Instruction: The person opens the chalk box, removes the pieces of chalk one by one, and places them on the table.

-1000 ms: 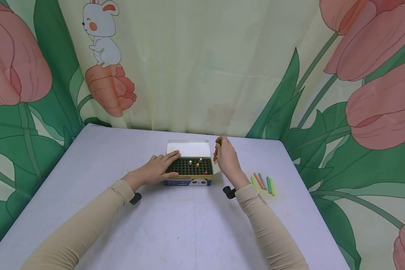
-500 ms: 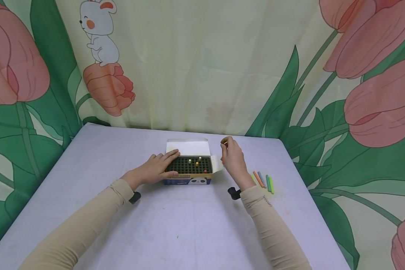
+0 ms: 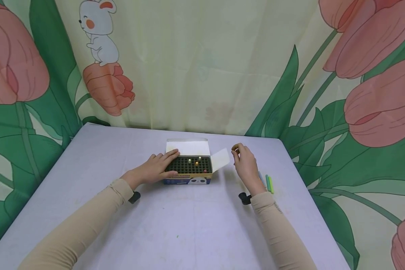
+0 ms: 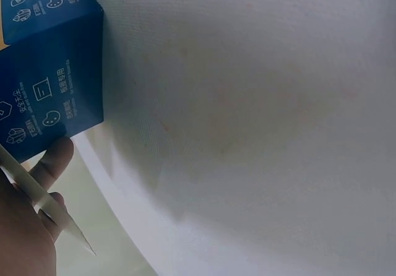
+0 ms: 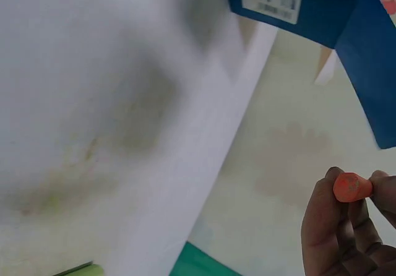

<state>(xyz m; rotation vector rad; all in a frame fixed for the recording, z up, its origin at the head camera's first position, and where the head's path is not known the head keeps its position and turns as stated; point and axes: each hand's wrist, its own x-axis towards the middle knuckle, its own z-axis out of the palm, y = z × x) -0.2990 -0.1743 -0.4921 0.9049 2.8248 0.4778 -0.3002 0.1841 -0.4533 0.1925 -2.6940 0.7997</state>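
An open box [image 3: 180, 181] with a dark holed tray [image 3: 180, 165] stands mid-table. A few chalk tips, such as an orange one [image 3: 197, 163], poke out of its holes. My left hand [image 3: 155, 168] rests on the box's left end, fingers lying straight across the tray and thumb at the front edge. To the right of the box, my right hand [image 3: 245, 163] is raised above the table. Between thumb and fingers it pinches an orange-red stick of chalk [image 5: 352, 187], seen end-on in the right wrist view and hidden in the head view.
Chalk sticks, including a green one [image 3: 271, 185], lie on the white tablecloth [image 3: 189, 225] beside the right forearm, which covers part of that group. The box's white lid [image 3: 188, 147] stands up behind, and a side flap [image 3: 220, 160] sticks out right. A printed curtain [image 3: 202, 75] hangs behind.
My right hand has moved right, away from the box, with the chalk stick. The side flap has swung outward. My arm now covers the orange chalk on the table. The left hand stays put.
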